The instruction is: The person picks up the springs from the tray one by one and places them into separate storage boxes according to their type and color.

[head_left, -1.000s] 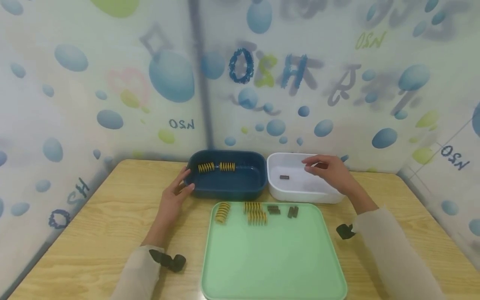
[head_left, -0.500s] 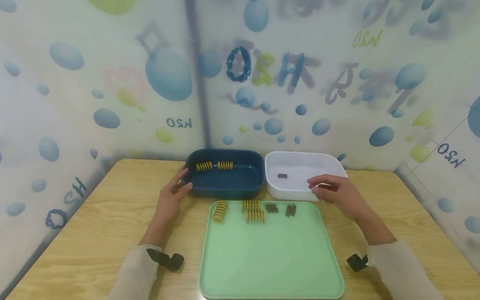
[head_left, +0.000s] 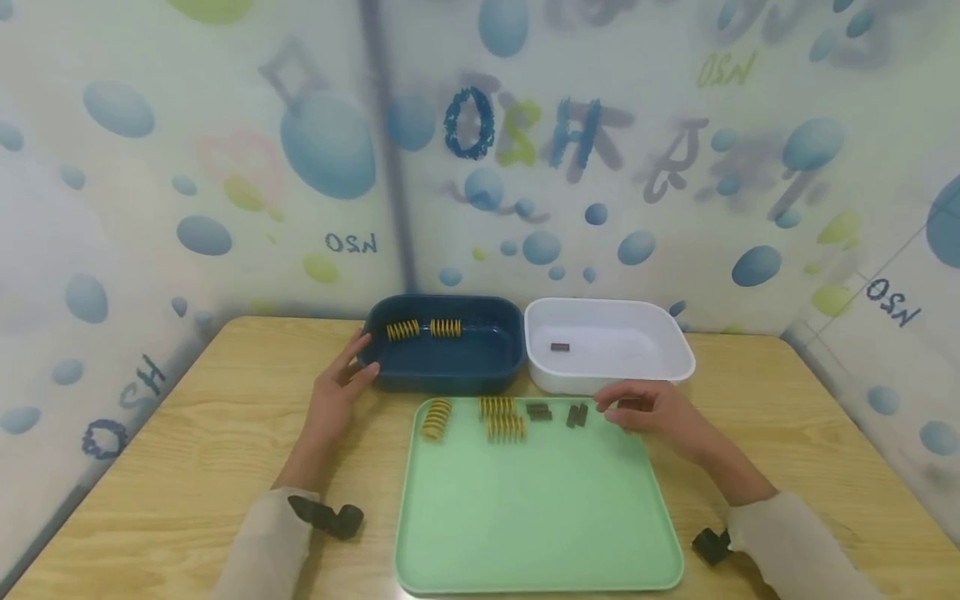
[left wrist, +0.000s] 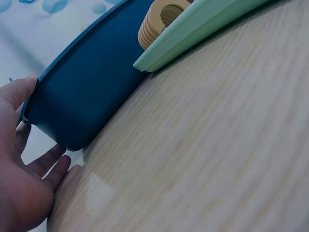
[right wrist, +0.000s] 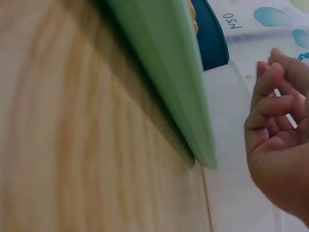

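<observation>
My left hand [head_left: 333, 400] rests against the left end of a dark blue bin [head_left: 450, 383], thumb at the rim and fingers spread along the outer wall, as the left wrist view [left wrist: 21, 159] also shows. Two yellow coil springs [head_left: 446, 327] lie in that bin. My right hand [head_left: 656, 417], fingers loosely bent and holding nothing visible, hovers over the far right corner of a green tray [head_left: 536, 517]. Just left of its fingertips are two small dark brown springs [head_left: 577, 415]. Further left lie two more brown springs [head_left: 538, 412] and several yellow springs [head_left: 506, 428].
A white bin [head_left: 622, 350] stands right of the blue one, against the patterned wall [head_left: 600, 192]. One small brown spring [head_left: 559, 347] lies inside it. Everything stands on a wooden table [head_left: 187, 467].
My right hand has moved from over the white bin toward me, then left to the tray's far right corner. The left hand stays at the blue bin. The head view has shifted slightly.
</observation>
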The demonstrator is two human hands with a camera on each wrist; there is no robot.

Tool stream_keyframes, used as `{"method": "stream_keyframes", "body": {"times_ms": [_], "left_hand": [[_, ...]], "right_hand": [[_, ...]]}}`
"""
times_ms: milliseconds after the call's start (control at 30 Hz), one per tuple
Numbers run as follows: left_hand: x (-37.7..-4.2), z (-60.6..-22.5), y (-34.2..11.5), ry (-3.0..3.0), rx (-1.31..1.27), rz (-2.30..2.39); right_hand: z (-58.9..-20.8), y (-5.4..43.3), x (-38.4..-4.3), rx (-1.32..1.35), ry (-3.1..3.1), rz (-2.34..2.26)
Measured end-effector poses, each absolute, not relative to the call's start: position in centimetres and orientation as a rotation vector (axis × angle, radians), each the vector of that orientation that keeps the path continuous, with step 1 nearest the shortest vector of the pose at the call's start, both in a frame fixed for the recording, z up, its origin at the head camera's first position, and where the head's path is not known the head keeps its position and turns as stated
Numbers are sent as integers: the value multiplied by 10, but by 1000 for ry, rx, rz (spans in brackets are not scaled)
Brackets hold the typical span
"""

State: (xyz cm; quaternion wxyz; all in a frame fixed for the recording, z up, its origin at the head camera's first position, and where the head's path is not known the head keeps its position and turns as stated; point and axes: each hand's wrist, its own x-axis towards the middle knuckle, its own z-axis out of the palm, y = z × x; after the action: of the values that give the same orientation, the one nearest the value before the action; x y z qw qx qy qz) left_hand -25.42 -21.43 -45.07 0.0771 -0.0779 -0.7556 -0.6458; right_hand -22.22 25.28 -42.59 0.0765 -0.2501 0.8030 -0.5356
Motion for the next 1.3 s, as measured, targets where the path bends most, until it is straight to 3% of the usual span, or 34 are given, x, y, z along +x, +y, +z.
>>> {"method": "stream_keyframes", "body": {"times_ms": [300,1300], "left_hand": [[-239,-428,-207,-2284,-217,-1952],[-243,-431,-207,-2282,-206,-1968]], "right_hand": [[-436,249,-225,-751,2362,-1545],[-448,240,-234,-704,2564,-1342]]}}
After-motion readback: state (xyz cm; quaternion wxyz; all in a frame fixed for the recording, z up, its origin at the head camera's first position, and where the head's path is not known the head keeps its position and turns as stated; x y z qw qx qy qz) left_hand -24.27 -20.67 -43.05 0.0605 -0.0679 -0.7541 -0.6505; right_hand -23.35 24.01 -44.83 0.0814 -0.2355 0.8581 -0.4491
